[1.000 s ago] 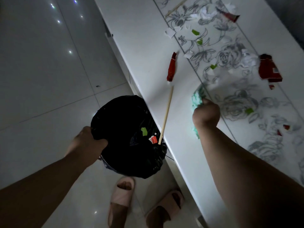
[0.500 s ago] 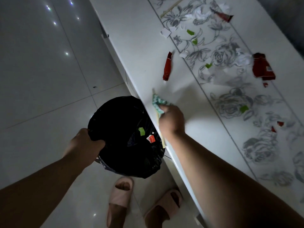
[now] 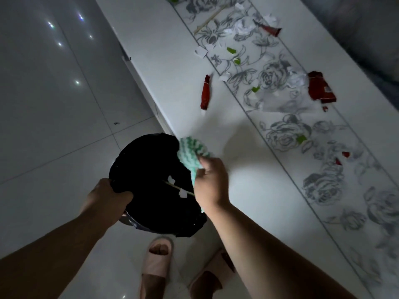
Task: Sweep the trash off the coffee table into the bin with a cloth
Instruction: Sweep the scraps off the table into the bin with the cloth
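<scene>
The cloth (image 3: 191,152), a green-and-white zigzag rag, now hangs past the near long edge of the coffee table (image 3: 172,72), over the mouth of the bin (image 3: 140,152). One second ago it lay well inboard, at the floral band. The right hand (image 3: 210,182) grips it, fingers curled round the bunched fabric. We note that the wooden stick (image 3: 179,187), which lay by the near edge with one end over the bin, now rests inside the black liner among white paper scraps (image 3: 183,193). The left hand (image 3: 108,197) keeps its fingers closed round the bin rim, holding the bin just beside that edge. We judge that one sweep stroke is complete and the task is only partly done. On the table remain a long red wrapper (image 3: 205,92) toward the near edge, green scraps (image 3: 301,139) and crumpled white paper (image 3: 298,79) on the floral band, and a second red wrapper (image 3: 320,88) toward the far edge. The next stroke should start beyond the long red wrapper and draw it to the same edge.
</scene>
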A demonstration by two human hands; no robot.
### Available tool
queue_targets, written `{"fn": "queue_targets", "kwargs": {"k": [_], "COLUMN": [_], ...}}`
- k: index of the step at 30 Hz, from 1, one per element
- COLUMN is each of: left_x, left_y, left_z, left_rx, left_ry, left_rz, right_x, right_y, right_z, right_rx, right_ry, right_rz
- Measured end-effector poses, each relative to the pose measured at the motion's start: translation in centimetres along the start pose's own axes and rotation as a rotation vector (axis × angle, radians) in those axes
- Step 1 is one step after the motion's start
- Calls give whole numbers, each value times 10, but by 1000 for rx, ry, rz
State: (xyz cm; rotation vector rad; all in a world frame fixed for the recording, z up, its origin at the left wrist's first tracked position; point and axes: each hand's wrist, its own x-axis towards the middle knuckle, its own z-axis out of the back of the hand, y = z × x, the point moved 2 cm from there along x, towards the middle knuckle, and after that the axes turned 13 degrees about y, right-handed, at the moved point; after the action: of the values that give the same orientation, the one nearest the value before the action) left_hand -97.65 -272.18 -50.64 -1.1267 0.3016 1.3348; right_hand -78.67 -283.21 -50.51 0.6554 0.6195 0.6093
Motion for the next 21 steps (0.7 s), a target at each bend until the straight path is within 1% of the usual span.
{"fn": "queue_targets", "kwargs": {"k": [2, 5, 8, 10, 12, 14, 18, 21], "left_x": [1, 7, 11, 13, 13, 10, 1, 0], "left_y": [2, 7, 9, 9, 7, 5, 6, 12], "left_z": [-1, 0, 3, 6, 8, 8, 0, -9], "left_rx": [10, 17, 27, 16, 7, 7, -14, -95], "left_ry": [-3, -17, -8, -6, 5, 23, 28, 46], "left_rz": [-5, 10, -3, -11, -20, -16, 38, 66], "right_x": [-2, -6, -16, -27, -43, -60, -89, -99], "right_y": [-17, -46, -73, -90, -106, -119, -139, -153], "right_z": [23, 56, 86, 103, 117, 126, 132, 132], "right_rx": [35, 50, 0, -76, -103, -67, -66, -11], "right_ry": [-128, -258, -391, -416, -444, -482, -531, -556], "right_rz": [-50, -178, -317, -407, -490, -566, -629, -718]}}
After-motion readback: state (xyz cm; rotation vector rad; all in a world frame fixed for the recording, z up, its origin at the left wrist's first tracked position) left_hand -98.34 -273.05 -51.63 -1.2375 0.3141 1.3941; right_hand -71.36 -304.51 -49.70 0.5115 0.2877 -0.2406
